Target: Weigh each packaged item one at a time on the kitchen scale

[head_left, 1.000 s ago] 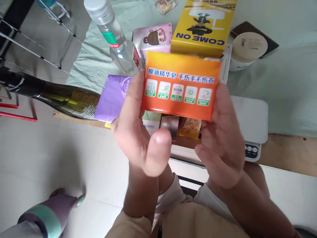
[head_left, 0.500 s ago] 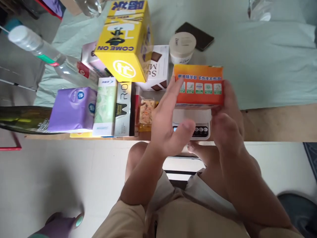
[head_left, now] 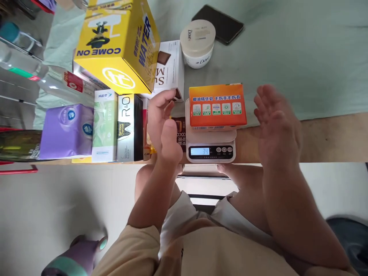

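Note:
An orange soap box (head_left: pixel 217 107) rests on a white digital kitchen scale (head_left: pixel 211 153), whose lit display reads something like 34. To the left of the box is my left hand (head_left: pixel 165 128), fingers curved and apart, touching nothing that I can make out. My right hand (head_left: pixel 277 126) is raised to the right of the box, its palm turned inward and its fingers stretched out. A gap shows between each hand and the box. Part of a dark brown snack packet (head_left: pixel 180 128) shows between my left hand and the scale.
Left stand a purple tissue pack (head_left: pixel 61 132), a green-white box (head_left: pixel 104 130), a black-silver toothpaste box (head_left: pixel 129 134), a yellow carton (head_left: pixel 109 53), a clear bottle (head_left: pixel 54 80) and a dark green bottle (head_left: pixel 20 145). Behind are a white box (head_left: pixel 172 57), a Dove jar (head_left: pixel 197 44) and a phone (head_left: pixel 220 23).
Both hands have let go of the soap box and moved apart. The box now sits on the scale, and the display is uncovered. The camera view has shifted.

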The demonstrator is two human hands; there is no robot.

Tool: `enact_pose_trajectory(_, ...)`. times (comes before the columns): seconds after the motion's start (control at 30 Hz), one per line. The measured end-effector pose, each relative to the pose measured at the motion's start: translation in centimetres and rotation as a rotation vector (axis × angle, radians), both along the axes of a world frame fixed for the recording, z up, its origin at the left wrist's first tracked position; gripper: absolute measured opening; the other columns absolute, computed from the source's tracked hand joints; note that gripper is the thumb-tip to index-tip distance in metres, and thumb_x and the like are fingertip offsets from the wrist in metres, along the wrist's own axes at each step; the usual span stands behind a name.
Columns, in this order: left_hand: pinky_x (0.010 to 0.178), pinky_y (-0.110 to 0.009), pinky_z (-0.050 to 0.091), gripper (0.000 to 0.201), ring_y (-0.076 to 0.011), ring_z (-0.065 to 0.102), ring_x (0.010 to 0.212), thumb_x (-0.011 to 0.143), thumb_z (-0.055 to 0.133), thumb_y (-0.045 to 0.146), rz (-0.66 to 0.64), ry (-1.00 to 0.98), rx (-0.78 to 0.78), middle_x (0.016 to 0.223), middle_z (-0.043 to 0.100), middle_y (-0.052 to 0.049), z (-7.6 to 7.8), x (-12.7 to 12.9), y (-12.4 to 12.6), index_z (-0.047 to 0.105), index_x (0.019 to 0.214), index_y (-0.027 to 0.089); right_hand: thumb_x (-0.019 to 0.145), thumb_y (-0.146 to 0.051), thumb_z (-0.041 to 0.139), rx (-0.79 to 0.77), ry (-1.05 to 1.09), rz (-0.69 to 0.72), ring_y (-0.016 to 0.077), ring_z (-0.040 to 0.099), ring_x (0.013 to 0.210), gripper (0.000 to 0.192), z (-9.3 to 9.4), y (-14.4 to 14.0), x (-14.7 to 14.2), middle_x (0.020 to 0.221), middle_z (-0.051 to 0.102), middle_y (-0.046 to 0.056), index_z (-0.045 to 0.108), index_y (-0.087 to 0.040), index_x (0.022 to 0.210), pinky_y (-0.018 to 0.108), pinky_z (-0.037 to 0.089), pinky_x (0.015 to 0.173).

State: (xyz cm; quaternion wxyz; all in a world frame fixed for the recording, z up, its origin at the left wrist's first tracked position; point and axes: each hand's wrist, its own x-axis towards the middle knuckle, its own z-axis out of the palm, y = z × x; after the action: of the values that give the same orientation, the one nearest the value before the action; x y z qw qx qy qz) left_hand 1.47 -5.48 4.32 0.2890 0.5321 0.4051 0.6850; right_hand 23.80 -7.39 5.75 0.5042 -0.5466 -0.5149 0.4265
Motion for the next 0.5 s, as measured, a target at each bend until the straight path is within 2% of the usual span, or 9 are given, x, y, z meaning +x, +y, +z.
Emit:
enact_pose_trajectory(0.1,0.115,-0.045,0.055,0.045,-0.0275,0.065,0.131,0.098,0.062,0.063,-0.062,-0.01,0.033,0.13,0.069,-0.008,-0.5,-0.1,0.4,0.075,0.128,0.033,0.102,-0.059,0.051,-0.033,0.023,-0.049,0.0299,0.046,0.162,0.05,0.0,0.8,0.2,0.163,0.057,-0.002,0.062,-0.04,0.147,0.062,0.032,0.14)
enact_pose_trajectory(0.23,0.117,-0.045,0.055,0.048,-0.0281,0.064,0.133,0.1,0.055,0.065,-0.112,0.02,0.055,0.131,0.066,-0.009,-0.9,0.0,0.6,0.073,0.131,0.034,0.103,-0.055,0.05,-0.007,-0.053,-0.001,0.027,0.046,0.162,0.045,-0.5,1.0,0.0,0.164,0.055,-0.007,0.058,-0.048,0.147,0.058,0.038,0.138)
enact_pose_trajectory(0.37,0.116,-0.044,0.053,0.045,-0.0277,0.062,0.135,0.1,0.051,0.07,-0.073,0.095,-0.016,0.131,0.063,-0.005,-0.6,0.0,0.1,0.069,0.128,0.04,0.101,-0.06,0.055,0.075,-0.08,0.055,0.0305,0.046,0.162,0.054,-1.1,0.9,-0.2,0.166,0.053,0.0,0.054,-0.042,0.152,0.059,0.04,0.137)
enact_pose_trajectory(0.5,0.104,-0.044,0.055,0.044,-0.0258,0.062,0.117,0.103,0.048,0.067,-0.036,0.134,-0.09,0.121,0.062,-0.006,-0.7,-0.1,-0.5,0.069,0.125,0.035,0.096,-0.064,0.064,0.139,-0.158,0.154,0.0342,0.041,0.164,0.067,-1.4,1.3,-0.1,0.171,0.044,0.003,0.045,-0.043,0.157,0.062,0.038,0.137)
